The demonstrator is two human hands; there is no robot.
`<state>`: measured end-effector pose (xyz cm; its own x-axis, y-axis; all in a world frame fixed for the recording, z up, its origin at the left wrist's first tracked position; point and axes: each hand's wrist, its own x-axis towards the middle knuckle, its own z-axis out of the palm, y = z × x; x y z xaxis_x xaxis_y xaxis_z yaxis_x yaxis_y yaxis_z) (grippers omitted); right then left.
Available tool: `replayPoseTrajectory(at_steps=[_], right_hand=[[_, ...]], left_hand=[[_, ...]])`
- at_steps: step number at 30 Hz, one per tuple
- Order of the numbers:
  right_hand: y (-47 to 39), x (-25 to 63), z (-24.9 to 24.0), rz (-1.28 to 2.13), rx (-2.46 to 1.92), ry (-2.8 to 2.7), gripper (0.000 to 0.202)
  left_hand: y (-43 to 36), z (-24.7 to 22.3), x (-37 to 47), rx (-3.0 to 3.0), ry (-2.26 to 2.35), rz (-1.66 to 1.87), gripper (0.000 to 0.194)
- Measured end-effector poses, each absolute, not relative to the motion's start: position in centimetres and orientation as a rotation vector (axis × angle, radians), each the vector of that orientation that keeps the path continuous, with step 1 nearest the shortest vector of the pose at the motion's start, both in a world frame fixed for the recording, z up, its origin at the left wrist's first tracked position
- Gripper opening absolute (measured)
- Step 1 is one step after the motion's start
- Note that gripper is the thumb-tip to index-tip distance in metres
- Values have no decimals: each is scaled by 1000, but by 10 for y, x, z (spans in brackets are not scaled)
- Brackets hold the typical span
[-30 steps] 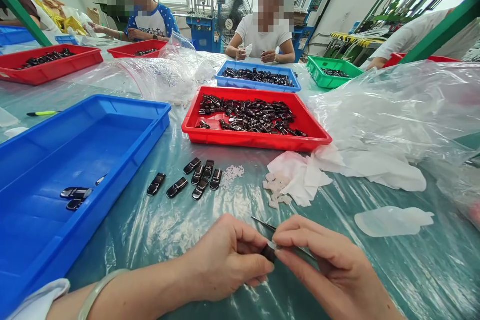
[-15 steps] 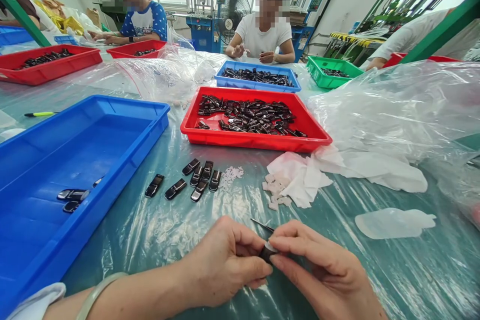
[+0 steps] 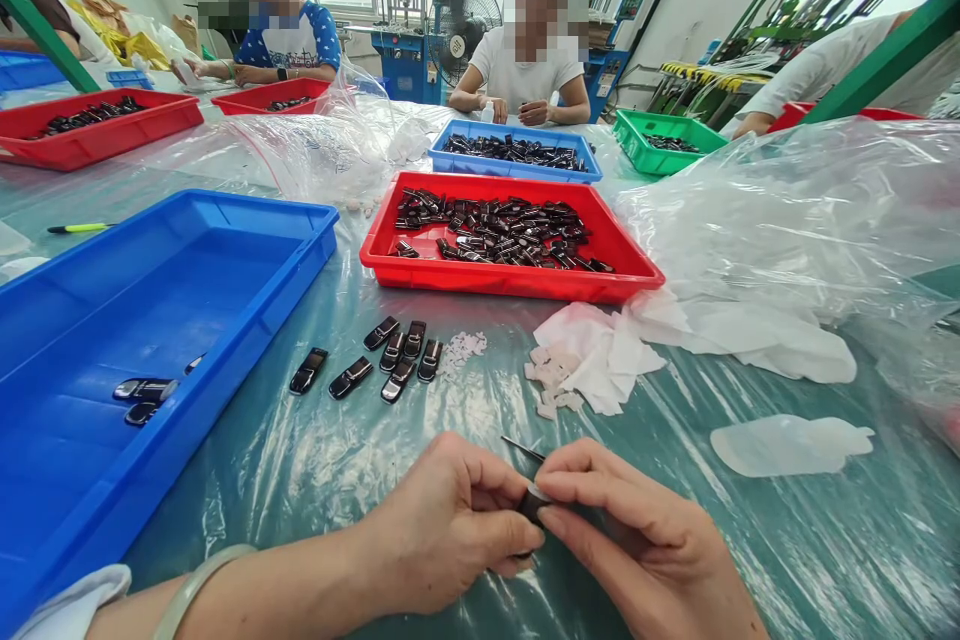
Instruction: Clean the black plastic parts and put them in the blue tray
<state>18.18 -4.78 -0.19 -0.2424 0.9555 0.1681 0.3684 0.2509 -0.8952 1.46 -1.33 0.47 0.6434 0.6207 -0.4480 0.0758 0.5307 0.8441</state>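
My left hand [image 3: 450,525] is closed around a small dark piece [image 3: 532,505] with a pale top, mostly covered by my fingers. My right hand [image 3: 645,530] pinches the same piece from the other side with thumb and fingertips. A thin pointed metal tool [image 3: 520,446], perhaps tweezers, sticks out from behind the right fingers, its tip toward the left; the rest of it is hidden. Beyond my hands, several glossy black clips [image 3: 397,378] with silvery parts lie on the plastic-covered table [image 3: 300,520], beside a small heap of pale bits [image 3: 463,350].
To the left stands a blue tray [image 3: 247,290] with a few black pieces; ahead, a red tray [image 3: 517,282] holds many. Right of centre lie pinkish scraps [image 3: 551,380], white tissue [image 3: 607,360] and a translucent bottle [image 3: 787,445]. Co-workers sit across the table.
My hands keep nearly the same pose, with only a slight shift of the fingers on the piece. Across the table, the co-workers' hands have moved.
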Motion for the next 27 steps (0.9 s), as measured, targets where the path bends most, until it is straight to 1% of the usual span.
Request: replayPoseTrajectory(at_steps=[8,17,23,27], right_hand=[[-54,182,-4,1006,-1223,-1740,20],[-54,180,-6,964,-1229,-1755,15],[-52,183,-6,865,-1273,-1734,17],[-51,185,-5,804,-1208,-1808,16]], left_hand=[[-15,2,14,1025,800,387,9],[-15,4,16,1052,803,392,8],[-13,9,15,1030,782,403,8],[-13,8,16,1023,808,393,12]])
